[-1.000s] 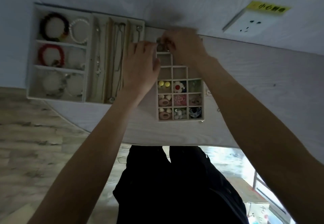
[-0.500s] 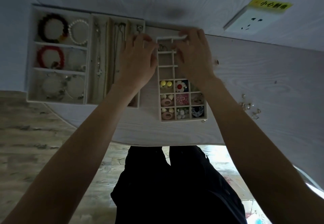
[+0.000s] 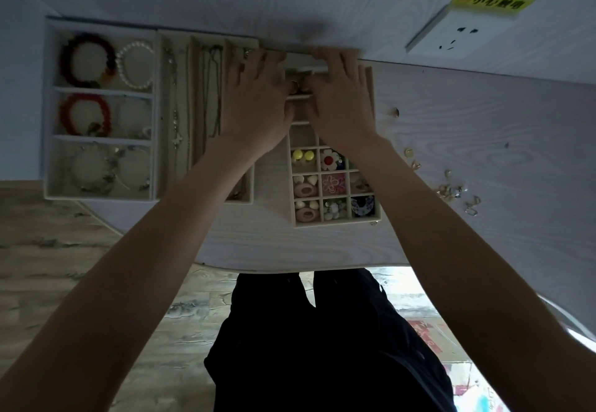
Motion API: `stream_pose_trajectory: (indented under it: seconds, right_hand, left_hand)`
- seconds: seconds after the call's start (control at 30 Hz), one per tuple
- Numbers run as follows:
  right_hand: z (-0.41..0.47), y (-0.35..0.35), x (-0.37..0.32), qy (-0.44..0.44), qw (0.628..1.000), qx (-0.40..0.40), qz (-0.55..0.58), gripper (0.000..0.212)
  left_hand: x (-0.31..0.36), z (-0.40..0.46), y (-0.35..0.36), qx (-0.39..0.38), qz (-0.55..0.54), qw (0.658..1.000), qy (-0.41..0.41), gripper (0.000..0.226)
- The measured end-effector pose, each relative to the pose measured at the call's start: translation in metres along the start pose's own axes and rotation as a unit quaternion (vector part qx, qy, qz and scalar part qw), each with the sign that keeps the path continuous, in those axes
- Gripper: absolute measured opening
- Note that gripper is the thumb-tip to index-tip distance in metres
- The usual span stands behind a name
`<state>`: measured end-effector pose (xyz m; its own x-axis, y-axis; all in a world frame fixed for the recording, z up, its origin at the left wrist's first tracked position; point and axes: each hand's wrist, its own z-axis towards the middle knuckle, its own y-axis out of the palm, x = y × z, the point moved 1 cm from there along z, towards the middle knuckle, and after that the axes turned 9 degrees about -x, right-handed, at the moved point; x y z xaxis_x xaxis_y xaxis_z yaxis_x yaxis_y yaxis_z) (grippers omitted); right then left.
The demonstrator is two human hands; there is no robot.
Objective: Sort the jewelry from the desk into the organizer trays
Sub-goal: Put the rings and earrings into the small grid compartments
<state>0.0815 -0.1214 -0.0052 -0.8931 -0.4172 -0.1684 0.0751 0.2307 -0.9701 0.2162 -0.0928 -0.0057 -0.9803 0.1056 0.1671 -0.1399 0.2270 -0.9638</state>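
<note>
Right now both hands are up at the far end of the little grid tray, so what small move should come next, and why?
Probably let go and draw the right hand back toward the loose pieces on the desk to its right. Both hands, the left hand included, sit over the far cells of the grid tray, where something small and metallic shows between them, and unsorted bits lie outside the tray.

Both hands, left hand (image 3: pixel 256 111) and right hand (image 3: pixel 340 102), rest over the far end of the grid tray (image 3: pixel 335 218); loose earrings (image 3: pixel 451 190) lie on the tabletop (image 3: pixel 483 140).
</note>
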Motion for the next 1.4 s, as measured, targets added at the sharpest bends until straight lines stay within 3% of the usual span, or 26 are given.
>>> stream_pose_trajectory:
  seconds: [0.13,0.37,0.8,1.0,1.4]
  right_hand:
    - [0.000,0.003,0.001,-0.004,0.999,0.025,-0.020,0.044]
    - [0.000,0.008,0.003,-0.019,0.998,0.035,-0.050,0.024]
    - [-0.007,0.005,0.002,-0.001,0.998,0.047,-0.036,0.040]
    - [-0.009,0.012,0.000,0.010,0.998,0.043,-0.036,0.034]
    - [-0.009,0.012,0.000,0.016,0.998,0.049,-0.036,0.032]
  left_hand:
    - [0.000,-0.003,0.001,0.023,0.009,1.000,0.006,0.043]
    - [0.000,-0.002,0.004,0.022,0.014,1.000,0.005,0.035]
    - [-0.001,-0.008,0.004,0.050,-0.025,0.998,0.008,0.040]
    - [-0.008,-0.017,0.009,0.076,-0.075,0.994,0.000,0.039]
    - [-0.008,-0.018,0.012,0.085,-0.073,0.994,0.001,0.035]
